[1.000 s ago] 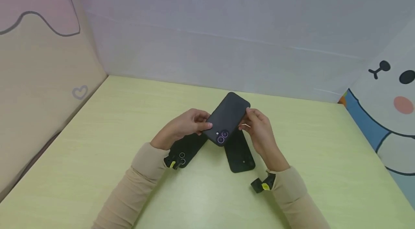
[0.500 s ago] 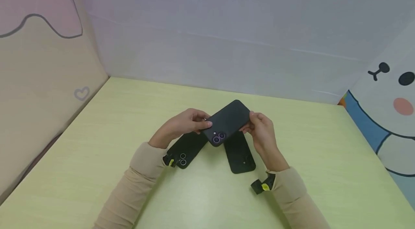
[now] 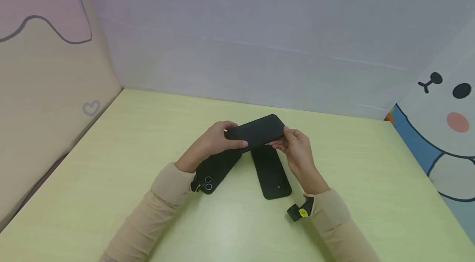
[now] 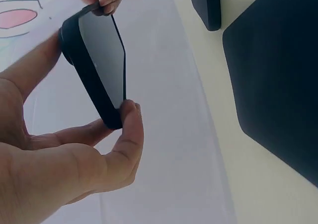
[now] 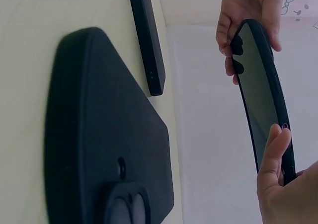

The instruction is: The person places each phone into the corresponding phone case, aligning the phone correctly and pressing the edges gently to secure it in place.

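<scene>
A smartphone in a dark case point(image 3: 261, 130) is held up above the table between both hands. My left hand point(image 3: 213, 142) grips its left end, thumb on the near side. At the right end, my right hand point(image 3: 298, 153) pinches the edge. The phone's glossy screen point(image 5: 258, 90) shows in the right wrist view, and its edge and screen point(image 4: 102, 55) in the left wrist view. Beneath, a black phone point(image 3: 222, 167) with two ringed lenses lies back up, partly hidden by my left hand. Another black phone point(image 3: 271, 173) lies back up to the right.
The pale yellow table point(image 3: 226, 229) runs back to a whitish wall panel point(image 3: 241, 47). A beige panel point(image 3: 48, 89) bounds the left side, and a panel with a cartoon animal point(image 3: 445, 138) the right. Wrist cameras point(image 3: 300, 210) are strapped at the cuffs.
The held phone has been turned and tilted, from steep diagonal to nearly level. Its camera lenses have gone out of the head view. Both phones on the table stay put.
</scene>
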`<act>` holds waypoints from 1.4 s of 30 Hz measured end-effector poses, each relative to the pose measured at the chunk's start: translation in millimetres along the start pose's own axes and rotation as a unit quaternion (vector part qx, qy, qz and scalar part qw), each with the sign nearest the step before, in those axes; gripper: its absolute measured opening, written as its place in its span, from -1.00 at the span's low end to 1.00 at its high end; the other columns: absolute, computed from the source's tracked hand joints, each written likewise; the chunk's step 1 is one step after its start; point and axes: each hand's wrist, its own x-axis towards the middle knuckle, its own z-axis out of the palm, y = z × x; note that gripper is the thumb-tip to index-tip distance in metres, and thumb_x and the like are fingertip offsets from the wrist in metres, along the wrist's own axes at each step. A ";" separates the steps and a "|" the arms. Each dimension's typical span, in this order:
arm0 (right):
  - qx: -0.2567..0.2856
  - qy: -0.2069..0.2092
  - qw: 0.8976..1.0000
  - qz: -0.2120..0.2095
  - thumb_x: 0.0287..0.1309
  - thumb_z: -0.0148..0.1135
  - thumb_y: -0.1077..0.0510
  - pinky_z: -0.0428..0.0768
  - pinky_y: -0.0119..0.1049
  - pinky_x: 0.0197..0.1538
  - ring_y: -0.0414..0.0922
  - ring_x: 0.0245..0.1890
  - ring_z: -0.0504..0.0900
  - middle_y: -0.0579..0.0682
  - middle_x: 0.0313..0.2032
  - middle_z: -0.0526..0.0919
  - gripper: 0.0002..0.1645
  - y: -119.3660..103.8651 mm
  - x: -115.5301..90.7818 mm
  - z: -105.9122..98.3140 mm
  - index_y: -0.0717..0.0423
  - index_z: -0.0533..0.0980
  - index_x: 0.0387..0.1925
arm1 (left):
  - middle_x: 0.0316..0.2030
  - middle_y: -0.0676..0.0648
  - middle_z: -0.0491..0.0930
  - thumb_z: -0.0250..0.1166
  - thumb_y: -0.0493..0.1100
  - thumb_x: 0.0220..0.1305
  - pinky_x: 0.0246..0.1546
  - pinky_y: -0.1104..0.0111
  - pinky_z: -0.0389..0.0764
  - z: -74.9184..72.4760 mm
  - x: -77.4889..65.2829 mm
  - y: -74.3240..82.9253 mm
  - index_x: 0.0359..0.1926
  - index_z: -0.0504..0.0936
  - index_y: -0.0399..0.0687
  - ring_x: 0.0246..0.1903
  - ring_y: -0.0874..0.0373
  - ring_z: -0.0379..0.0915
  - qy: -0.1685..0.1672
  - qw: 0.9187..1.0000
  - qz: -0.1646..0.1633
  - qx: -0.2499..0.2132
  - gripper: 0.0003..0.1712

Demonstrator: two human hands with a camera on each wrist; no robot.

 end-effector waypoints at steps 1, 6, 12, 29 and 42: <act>-0.007 -0.002 1.000 0.000 0.36 -0.14 0.14 0.58 -0.44 -0.37 -0.21 -0.59 0.62 -0.07 -0.60 0.60 -0.77 -0.5 0.5 0.2 0.28 0.31 -0.22 | 0.08 -0.19 0.43 0.39 0.00 0.00 0.00 0.19 0.47 0.3 0.5 1.0 0.24 0.28 -0.22 -0.03 -0.01 0.42 0.001 1.000 0.004 0.016 -0.17; -0.037 -0.010 0.999 -0.005 0.35 -0.13 0.18 0.60 -0.42 -0.37 -0.21 -0.59 0.64 -0.07 -0.59 0.60 -0.64 -2.4 3.4 -0.2 0.42 0.28 0.01 | 0.08 -0.23 0.38 0.44 0.02 -0.09 0.01 0.18 0.45 2.9 4.0 3.9 0.25 0.25 -0.29 -0.01 -0.02 0.36 0.001 0.996 0.023 0.086 -0.07; -0.056 -0.035 0.998 -0.012 0.35 -0.15 0.23 0.62 -0.40 -0.35 -0.21 -0.58 0.65 -0.08 -0.55 0.60 -0.54 -4.3 8.6 -2.1 0.37 0.15 0.22 | 0.09 -0.26 0.29 0.45 0.01 -0.12 0.00 0.18 0.45 4.8 9.5 4.2 0.27 0.23 -0.27 -0.02 -0.04 0.29 0.022 0.992 0.022 0.121 -0.04; -0.322 -0.098 0.939 -0.074 0.17 0.10 0.32 0.49 -0.07 0.03 0.06 -0.23 0.59 0.30 -0.17 0.53 -0.42 -3.6 32.2 -15.8 0.39 0.21 0.21 | 0.07 -0.23 0.45 0.47 0.04 -0.15 0.00 0.22 0.47 0.6 35.6 -3.0 0.21 0.31 -0.30 0.00 -0.04 0.41 0.054 0.980 0.062 0.179 -0.06; -0.499 -0.100 0.844 -0.168 0.12 0.20 0.23 0.58 -0.17 -0.31 0.03 -0.41 0.65 0.27 -0.32 0.64 -0.44 6.1 54.9 -19.2 0.42 0.28 0.10 | 0.05 -0.24 0.46 0.48 -0.02 -0.17 0.03 0.21 0.46 -1.3 63.1 -17.0 0.21 0.31 -0.31 0.00 -0.05 0.42 0.042 0.977 0.071 0.196 -0.08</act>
